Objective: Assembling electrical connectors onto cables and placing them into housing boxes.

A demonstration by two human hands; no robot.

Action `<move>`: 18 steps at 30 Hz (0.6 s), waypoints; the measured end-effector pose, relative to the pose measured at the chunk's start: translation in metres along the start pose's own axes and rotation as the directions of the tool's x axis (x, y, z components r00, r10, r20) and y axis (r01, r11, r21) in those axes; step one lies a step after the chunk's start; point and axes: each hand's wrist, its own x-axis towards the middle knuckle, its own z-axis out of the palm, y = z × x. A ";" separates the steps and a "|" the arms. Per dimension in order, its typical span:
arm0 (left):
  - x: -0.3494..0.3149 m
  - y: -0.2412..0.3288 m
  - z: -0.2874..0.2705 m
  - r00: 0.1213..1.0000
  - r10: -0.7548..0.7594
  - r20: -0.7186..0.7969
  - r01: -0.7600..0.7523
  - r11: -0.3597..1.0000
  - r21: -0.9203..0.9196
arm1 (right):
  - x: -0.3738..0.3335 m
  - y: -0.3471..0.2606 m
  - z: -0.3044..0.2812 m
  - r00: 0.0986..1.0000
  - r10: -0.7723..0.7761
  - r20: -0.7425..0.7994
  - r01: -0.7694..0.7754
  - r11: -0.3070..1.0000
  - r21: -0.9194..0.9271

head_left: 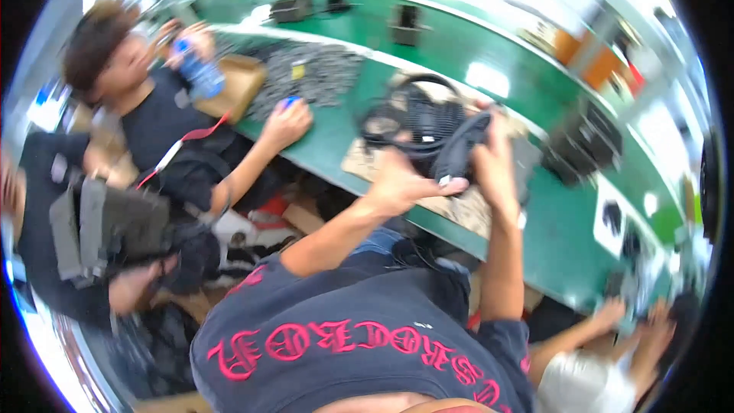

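Observation:
Above the bench, a bundle of black cable (pixel 465 144) is held between both my hands, smeared by motion. My right hand (pixel 495 160) is closed around its right side. My left hand (pixel 404 183) pinches at its lower end, the thumb stretched across it; its other fingers are blurred. Right behind the bundle is a black device with a finned body (pixel 432 118). A black cable loop (pixel 428 80) arches over the device. Beneath them lies a tan board or cardboard sheet (pixel 359 160). Whether the cable joins the device I cannot tell.
A green workbench (pixel 325 141) runs across. Grey small parts (pixel 321 69) pile up at left beside a cardboard box (pixel 243 84). Black finned units (pixel 585 141) stand at right. A co-worker at left holds a clear bottle (pixel 200 73) and a blue cap; another works at lower right.

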 end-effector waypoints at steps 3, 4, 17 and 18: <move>0.015 -0.016 0.004 0.989 -0.025 -0.145 -0.042 0.896 -0.443 | -0.022 -0.012 0.002 0.989 -0.130 -0.065 0.129 0.991 -0.028; 0.019 -0.021 0.003 0.980 -0.025 -0.196 -0.087 0.837 -0.541 | -0.033 -0.021 0.002 0.968 -0.163 -0.191 0.159 0.987 -0.035; -0.003 0.008 -0.012 0.965 -0.164 0.206 0.251 0.810 -0.530 | -0.030 -0.035 0.052 0.948 -0.276 -0.157 0.217 0.925 -0.311; -0.006 0.007 -0.014 0.961 -0.164 0.223 0.260 0.809 -0.527 | -0.028 -0.032 0.049 0.940 -0.316 -0.128 0.275 0.925 -0.262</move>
